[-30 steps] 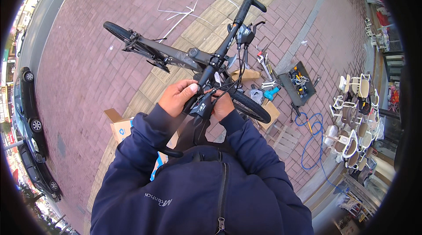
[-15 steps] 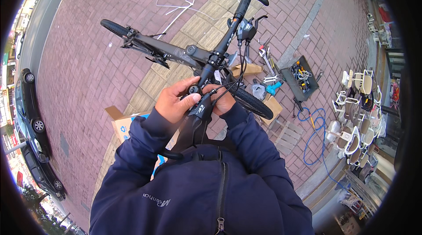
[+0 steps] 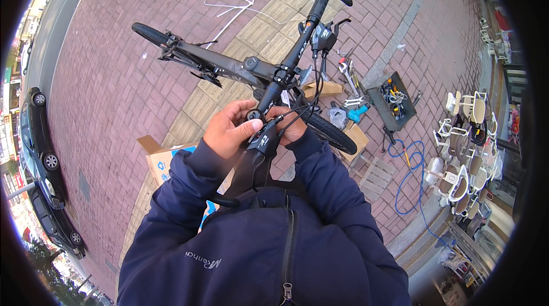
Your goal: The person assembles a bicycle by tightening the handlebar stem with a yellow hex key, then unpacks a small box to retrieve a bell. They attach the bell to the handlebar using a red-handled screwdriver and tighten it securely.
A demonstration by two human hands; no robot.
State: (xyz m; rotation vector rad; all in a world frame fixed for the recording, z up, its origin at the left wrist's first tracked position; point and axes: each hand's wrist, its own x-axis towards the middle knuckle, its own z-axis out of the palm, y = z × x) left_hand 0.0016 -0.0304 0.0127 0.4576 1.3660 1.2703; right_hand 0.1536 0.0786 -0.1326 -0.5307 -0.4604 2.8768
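A dark grey bicycle (image 3: 229, 70) stands before me, its black handlebar (image 3: 295, 46) reaching toward my body. My left hand (image 3: 227, 130) is closed, thumb and fingers pinching a small round black bell (image 3: 254, 115) on the bar's near half. From the other side my right hand (image 3: 293, 127) curls in at the same spot, behind the brake cables (image 3: 298, 110). Its fingertips are partly hidden by the bar, and what they grip cannot be made out. Just nearer to me than the bell sits a black shifter (image 3: 262, 139). Another shifter (image 3: 324, 37) is on the far half.
Right of the front wheel (image 3: 331, 133) lie wrenches (image 3: 350, 77), a teal power tool (image 3: 358, 113) and a grey toolbox (image 3: 394, 108). A blue hose (image 3: 422, 191) curls beyond them. Child seats (image 3: 457, 177) are stacked at the right. An opened cardboard box (image 3: 159, 160) lies to the left.
Both hands stay at the bell with only slight finger shifts. The whole view has moved very slightly.
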